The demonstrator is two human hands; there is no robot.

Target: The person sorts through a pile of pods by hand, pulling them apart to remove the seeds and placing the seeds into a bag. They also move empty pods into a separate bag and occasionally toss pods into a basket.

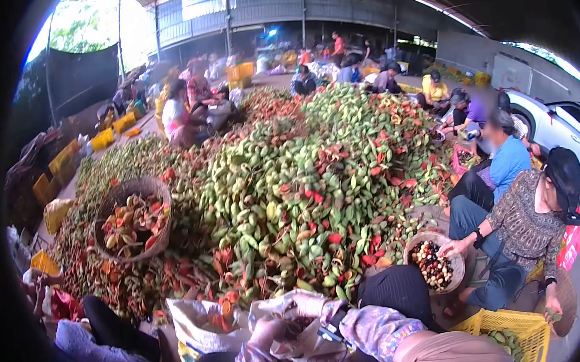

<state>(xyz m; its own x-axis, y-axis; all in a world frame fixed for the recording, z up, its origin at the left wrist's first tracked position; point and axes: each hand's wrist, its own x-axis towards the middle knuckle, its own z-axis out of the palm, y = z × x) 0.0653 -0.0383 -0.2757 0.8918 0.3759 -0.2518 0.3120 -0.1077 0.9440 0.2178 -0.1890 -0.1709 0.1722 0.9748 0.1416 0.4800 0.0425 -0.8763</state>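
At the bottom centre, my left hand [270, 331] is curled low over an open white woven sack [327, 354]. My right hand [307, 304] reaches in from the right, just above and beside the left one, with its fingers bent down. A small dark, reddish patch lies between the hands; blur hides what it is. Both forearms wear floral sleeves [378, 325]. Left of my hands stands another white sack [185, 317] with red and orange pod pieces in its mouth. The large heap of green and red pods [271, 202] rises right in front.
A wicker basket [118, 248] of pods rests on the heap at left. At right, a person's hand is at a basket [465, 273] of dark and pale seeds. A yellow crate [521, 323] stands at lower right. Several people sit around the heap; a white car [569, 134] is parked behind.
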